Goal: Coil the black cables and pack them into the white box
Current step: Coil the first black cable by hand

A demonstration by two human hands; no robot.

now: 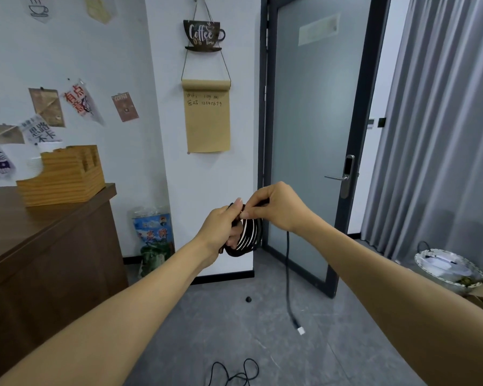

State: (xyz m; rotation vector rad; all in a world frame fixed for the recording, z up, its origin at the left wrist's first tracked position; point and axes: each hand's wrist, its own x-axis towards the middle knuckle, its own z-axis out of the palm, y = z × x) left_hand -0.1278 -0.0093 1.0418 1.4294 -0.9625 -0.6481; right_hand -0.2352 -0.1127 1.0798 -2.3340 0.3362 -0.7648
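Overhead, both bare hands meet in front of the chest, level with the door handle (335, 178). One left hand (219, 229) is curled around a coil of black cable (246, 237); its grip is closed on the loops, thumb pointing up over the top. About five or six turns can be counted in the coil, though they overlap and the exact number is hard to tell. One right hand (275, 206) pinches the top of the same coil, fingertips tight on the strand just beside the left thumb.

From under the right wrist a single loose tail (288, 274) of that cable hangs straight down and ends in one small white plug (301, 330), which hangs low over the grey floor (346, 344). A second black cable (234, 373) lies in loose loops on the floor at the bottom edge of the view, well apart from the hands.

One small dark round object (248, 299) sits on the floor near the wall. At left, one brown worktop (39, 224) carries one wooden holder (62, 176). At right, one woven basket (446, 267) stands by the grey curtain (435, 121).
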